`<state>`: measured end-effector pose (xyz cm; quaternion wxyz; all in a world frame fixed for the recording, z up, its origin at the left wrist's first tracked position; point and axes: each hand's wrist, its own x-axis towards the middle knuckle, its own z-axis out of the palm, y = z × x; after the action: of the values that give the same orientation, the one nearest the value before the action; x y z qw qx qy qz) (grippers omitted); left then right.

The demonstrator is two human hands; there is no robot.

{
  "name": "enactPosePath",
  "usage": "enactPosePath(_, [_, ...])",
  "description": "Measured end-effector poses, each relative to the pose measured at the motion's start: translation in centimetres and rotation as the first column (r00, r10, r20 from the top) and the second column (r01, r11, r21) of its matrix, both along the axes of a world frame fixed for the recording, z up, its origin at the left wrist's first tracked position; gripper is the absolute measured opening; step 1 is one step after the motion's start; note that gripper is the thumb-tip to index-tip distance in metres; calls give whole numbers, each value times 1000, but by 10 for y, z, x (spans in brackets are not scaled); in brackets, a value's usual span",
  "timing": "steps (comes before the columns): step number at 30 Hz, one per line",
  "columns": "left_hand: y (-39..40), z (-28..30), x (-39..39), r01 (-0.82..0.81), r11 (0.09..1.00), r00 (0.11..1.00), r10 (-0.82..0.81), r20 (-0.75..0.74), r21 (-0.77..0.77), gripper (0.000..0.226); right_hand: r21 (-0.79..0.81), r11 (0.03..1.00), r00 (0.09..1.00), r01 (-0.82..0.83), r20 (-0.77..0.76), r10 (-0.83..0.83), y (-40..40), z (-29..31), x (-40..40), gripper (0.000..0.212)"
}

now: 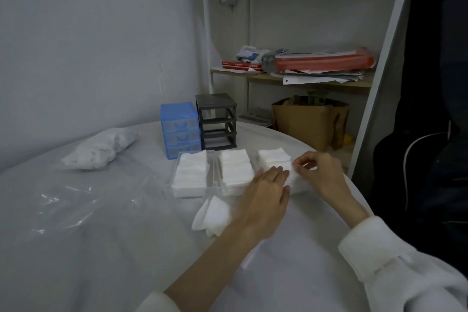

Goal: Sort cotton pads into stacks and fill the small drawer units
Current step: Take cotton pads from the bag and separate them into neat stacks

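**Hands at the right stack**

Your right hand point(320, 172) pinches a pad point(287, 168) on the right stack point(274, 157). Your left hand point(268, 189) lies flat with straight fingers beside it. Blue unit point(180, 129) and grey unit point(217, 121) stand behind the stacks.

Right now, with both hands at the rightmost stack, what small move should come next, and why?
Probably lay the pad pinched by the right hand flat onto the rightmost stack, since the left hand rests flat steadying it and a few loose pads wait nearby.
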<state>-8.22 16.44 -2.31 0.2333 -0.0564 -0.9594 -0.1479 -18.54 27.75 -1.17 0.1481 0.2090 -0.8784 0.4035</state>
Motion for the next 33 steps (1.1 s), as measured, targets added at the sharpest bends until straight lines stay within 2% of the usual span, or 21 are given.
enactPosePath(2, [2, -2, -1, -3, 999, 1000, 3, 4, -46, 47, 46, 999, 1000, 14, -28, -13, 0, -5, 0, 14])
enactPosePath(8, [4, -7, -3, 4, 995, 999, 1, 51, -96, 46, 32, 999, 1000, 3, -31, -2, 1, -11, 0, 13])
enactPosePath(12, [4, -10, -3, -10, 999, 1000, 11, 20, -35, 43, 57, 998, 999, 10, -34, -8, -1, -13, 0, 16])
enactPosePath(14, [6, -10, -2, -11, 999, 1000, 10, -23, -34, 42, 54, 998, 997, 12, -74, -8, 1, -12, -1, 16])
enactPosePath(16, [5, -14, -4, 8, 999, 998, -11, -58, -49, 44, 59, 998, 984, 3, -179, 8, 0, -9, -3, 18])
enactPosePath(19, [5, -14, -1, 2, 1000, 994, -4, -106, -26, 38, 170, 984, 959, -48, -268, 93, -6, 0, -7, 20])
enactPosePath(23, [6, -10, 1, 8, 1000, 999, -9, -43, -19, 51, 305, 942, 942, -139, -251, 220, -14, 8, -10, 20])
enactPosePath(25, [6, -11, 0, 15, 1000, 999, -15, -41, -19, 54, 331, 931, 941, -153, -238, 239, -16, 9, -13, 21])
enactPosePath(28, [4, -10, 0, 16, 1000, 999, -16, -28, -9, 42, 388, 911, 937, -138, -248, 247, -17, 12, -16, 20])
enactPosePath(33, [2, -7, -1, 19, 1000, 1000, -19, -13, 4, 42, 444, 884, 927, -148, -250, 281, -15, 15, -17, 22])
